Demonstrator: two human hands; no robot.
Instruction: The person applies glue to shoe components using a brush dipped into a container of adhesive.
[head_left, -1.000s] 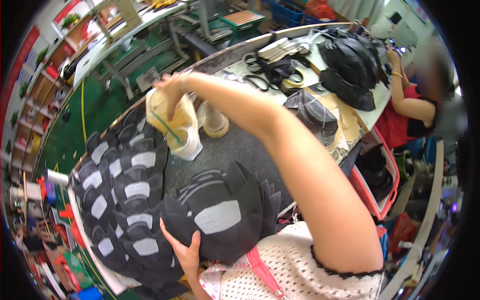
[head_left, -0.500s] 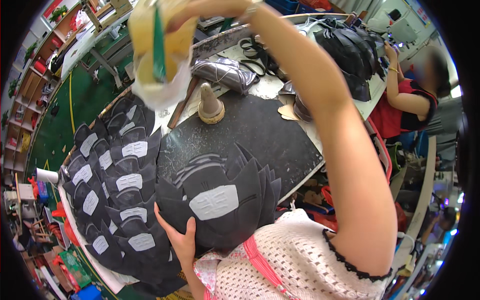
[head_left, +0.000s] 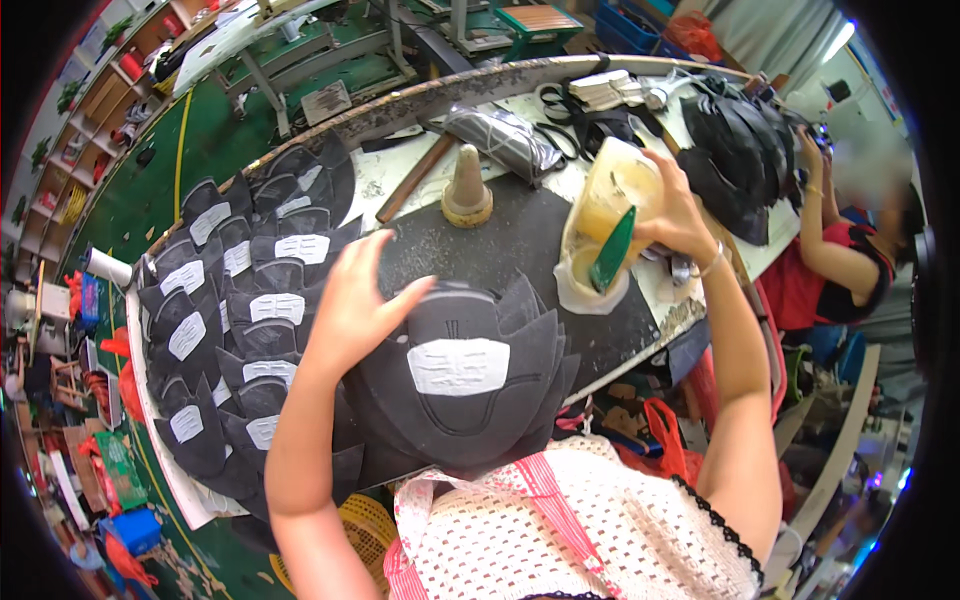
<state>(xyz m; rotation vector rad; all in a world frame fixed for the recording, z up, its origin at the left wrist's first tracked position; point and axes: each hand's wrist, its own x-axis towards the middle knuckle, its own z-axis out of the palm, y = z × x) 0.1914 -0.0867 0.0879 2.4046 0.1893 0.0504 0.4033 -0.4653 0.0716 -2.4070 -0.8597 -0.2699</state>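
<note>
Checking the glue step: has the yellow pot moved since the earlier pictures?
Yes. The right hand has brought the pot from left of the cone to its right.

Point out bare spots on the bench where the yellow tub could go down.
Free: the dark mat between the cone stand and the tub in the right hand. Crowded: the black pieces along the left, and the fanned stack under the left hand.

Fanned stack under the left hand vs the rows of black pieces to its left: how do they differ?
The fanned stack sits bunched at the table's near edge, one white patch showing, the left hand resting on it. The laid-out rows spread overlapping across the board, many patches visible, untouched. Both are black cut pieces with white patches.
</note>
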